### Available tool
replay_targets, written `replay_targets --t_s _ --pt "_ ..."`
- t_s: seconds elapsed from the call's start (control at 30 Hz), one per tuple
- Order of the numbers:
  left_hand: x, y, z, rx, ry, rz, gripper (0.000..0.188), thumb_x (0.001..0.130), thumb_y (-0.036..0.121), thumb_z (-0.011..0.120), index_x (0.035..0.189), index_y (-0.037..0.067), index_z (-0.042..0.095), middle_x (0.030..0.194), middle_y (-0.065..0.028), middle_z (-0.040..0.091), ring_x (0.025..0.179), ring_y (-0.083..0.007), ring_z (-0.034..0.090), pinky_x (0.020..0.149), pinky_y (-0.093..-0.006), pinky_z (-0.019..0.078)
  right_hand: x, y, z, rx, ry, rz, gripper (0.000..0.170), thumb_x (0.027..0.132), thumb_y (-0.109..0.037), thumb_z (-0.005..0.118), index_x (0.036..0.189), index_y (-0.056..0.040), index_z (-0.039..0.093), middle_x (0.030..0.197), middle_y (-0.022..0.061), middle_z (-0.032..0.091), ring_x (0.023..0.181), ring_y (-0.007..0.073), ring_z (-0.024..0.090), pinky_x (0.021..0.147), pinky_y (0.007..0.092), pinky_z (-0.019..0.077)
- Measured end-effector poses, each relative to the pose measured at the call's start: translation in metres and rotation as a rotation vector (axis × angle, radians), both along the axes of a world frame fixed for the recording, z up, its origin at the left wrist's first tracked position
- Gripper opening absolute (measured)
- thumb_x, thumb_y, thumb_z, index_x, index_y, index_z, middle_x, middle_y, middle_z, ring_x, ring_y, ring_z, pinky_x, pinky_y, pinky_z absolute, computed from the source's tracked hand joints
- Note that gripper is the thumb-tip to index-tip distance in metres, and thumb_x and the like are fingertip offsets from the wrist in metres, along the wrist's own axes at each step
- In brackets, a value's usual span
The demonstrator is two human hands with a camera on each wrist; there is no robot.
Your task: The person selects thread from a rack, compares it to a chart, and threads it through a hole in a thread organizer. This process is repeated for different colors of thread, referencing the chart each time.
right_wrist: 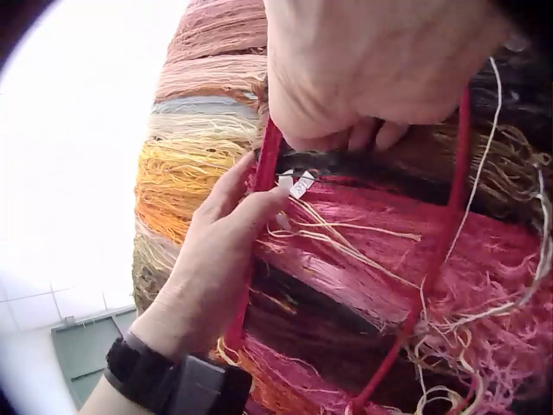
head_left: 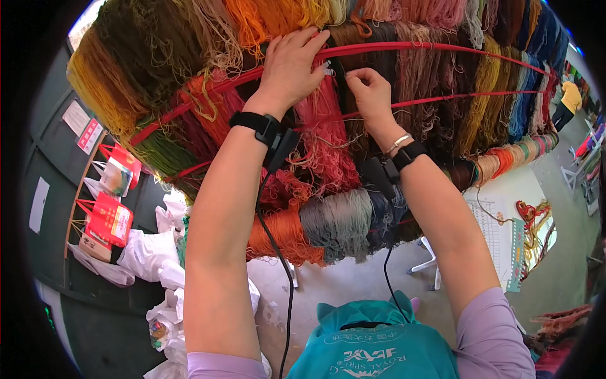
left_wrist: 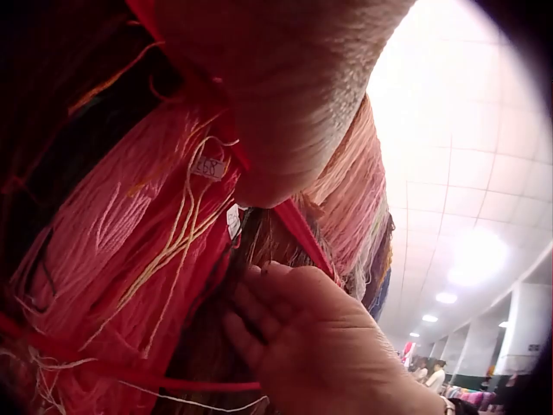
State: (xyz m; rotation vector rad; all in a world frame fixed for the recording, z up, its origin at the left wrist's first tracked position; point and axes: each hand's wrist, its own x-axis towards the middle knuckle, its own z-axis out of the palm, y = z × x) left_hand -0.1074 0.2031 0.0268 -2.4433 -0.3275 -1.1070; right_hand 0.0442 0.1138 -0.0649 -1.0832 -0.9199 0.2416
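Note:
My left hand (head_left: 291, 66) lies with extended fingers over a red strap (head_left: 410, 46) that crosses the hanging hanks of yarn. Beneath its thumb hangs a bright pink-red hank (head_left: 322, 142) with a small white number tag (right_wrist: 302, 184) and pale tie threads. To the right, my right hand (head_left: 372, 98) has its fingers curled, thumb and forefinger meeting on dark yarn (right_wrist: 371, 167) beside the pink-red hank. In the right wrist view the back of this hand covers its fingertips. A second, thinner red strap (head_left: 435, 100) passes close by its wrist.
Hanks in many colours hang all round, with grey yarn (head_left: 338, 218) and orange yarn (head_left: 278, 237) below. White bags (head_left: 151, 256) and red gift bags (head_left: 110, 218) stand at left. A white table (head_left: 499, 215) is at right; a person in yellow (head_left: 571, 98) stands farther off.

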Motion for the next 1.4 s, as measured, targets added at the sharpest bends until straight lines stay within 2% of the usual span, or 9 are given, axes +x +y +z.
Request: replay_targets --t_s 0.13,0.23,0.33,0.53,0.73,0.93,1.03,1.23,1.4 --pt "0.0 0.0 0.001 0.002 0.008 0.018 0.064 0.086 0.026 0.07 0.146 0.017 0.051 0.145 -0.012 0.053 0.135 -0.0321 0.048 0.115 -0.0501 0.0319 0.008 0.001 -0.003 0.034 0.091 0.141 0.014 0.093 -0.015 0.067 0.101 -0.0041 0.069 0.09 -0.0019 0.068 0.082 0.0072 0.06 0.074 0.0235 0.0459" --pt "0.0 0.0 0.001 -0.005 0.007 0.012 0.064 0.086 0.028 0.07 0.146 0.018 0.05 0.146 -0.0119 0.052 0.135 -0.0321 0.048 0.115 -0.0503 0.0316 0.007 -0.007 0.003 0.067 0.162 0.253 0.016 0.095 -0.017 0.066 0.106 -0.0049 0.067 0.091 -0.0014 0.068 0.085 0.0075 0.06 0.08 0.0237 0.0464" --pt "0.0 0.0 0.0 0.003 0.001 0.016 0.065 0.085 0.028 0.07 0.146 0.018 0.05 0.146 -0.0119 0.052 0.135 -0.0321 0.048 0.115 -0.0505 0.0314 0.002 -0.013 0.008 0.073 0.196 0.267 0.017 0.091 -0.012 0.066 0.103 0.0008 0.065 0.092 0.0037 0.068 0.087 0.0099 0.061 0.081 0.0251 0.0492" --pt "0.0 -0.001 0.001 -0.01 0.008 0.018 0.065 0.085 0.029 0.071 0.146 0.018 0.051 0.145 -0.0122 0.052 0.135 -0.032 0.048 0.116 -0.0512 0.0309 0.001 -0.003 0.005 0.058 0.036 0.18 0.016 0.09 -0.009 0.072 0.104 -0.0017 0.068 0.09 -0.0008 0.068 0.083 0.0066 0.06 0.079 0.0232 0.0477" --pt "0.0 -0.001 0.001 -0.014 0.005 0.022 0.066 0.084 0.029 0.071 0.145 0.019 0.051 0.145 -0.0122 0.052 0.135 -0.0322 0.048 0.116 -0.051 0.0308 0.001 0.013 0.003 0.022 -0.016 -0.029 0.016 0.088 -0.008 0.074 0.102 0.0008 0.071 0.086 -0.0016 0.067 0.076 0.0044 0.057 0.068 0.0205 0.0464" --pt "0.0 0.0 0.0 0.001 0.0 0.014 0.067 0.083 0.029 0.071 0.146 0.019 0.051 0.146 -0.012 0.052 0.135 -0.0325 0.048 0.116 -0.051 0.0305 -0.001 0.017 0.005 -0.057 -0.045 -0.089 0.018 0.087 -0.009 0.076 0.101 0.002 0.073 0.086 -0.0008 0.068 0.076 0.0047 0.056 0.068 0.0217 0.046" --pt "0.0 0.001 -0.001 -0.006 -0.002 0.005 0.067 0.083 0.029 0.07 0.146 0.019 0.051 0.146 -0.0123 0.052 0.135 -0.0324 0.047 0.116 -0.0511 0.0301 -0.003 0.015 0.004 0.001 -0.003 -0.078 0.017 0.087 -0.009 0.075 0.1 0.0014 0.073 0.087 -0.0005 0.069 0.078 0.0053 0.056 0.071 0.0222 0.0455" --pt "0.0 0.0 -0.001 -0.006 -0.002 0.02 0.068 0.082 0.029 0.07 0.146 0.019 0.05 0.147 -0.0121 0.051 0.137 -0.0323 0.046 0.117 -0.051 0.0291 0.0 0.004 0.002 0.129 0.179 0.107 0.011 0.087 -0.005 0.073 0.097 -0.002 0.074 0.088 -0.0014 0.069 0.079 0.0058 0.057 0.071 0.0219 0.0439" --pt "0.0 -0.001 -0.001 -0.018 0.001 0.026 0.068 0.083 0.029 0.071 0.147 0.018 0.049 0.148 -0.0121 0.051 0.138 -0.032 0.045 0.117 -0.051 0.0285 0.005 -0.01 0.005 0.136 0.245 0.212 0.005 0.086 -0.003 0.072 0.091 -0.0044 0.073 0.09 0.0001 0.071 0.079 0.0058 0.058 0.072 0.022 0.0447"
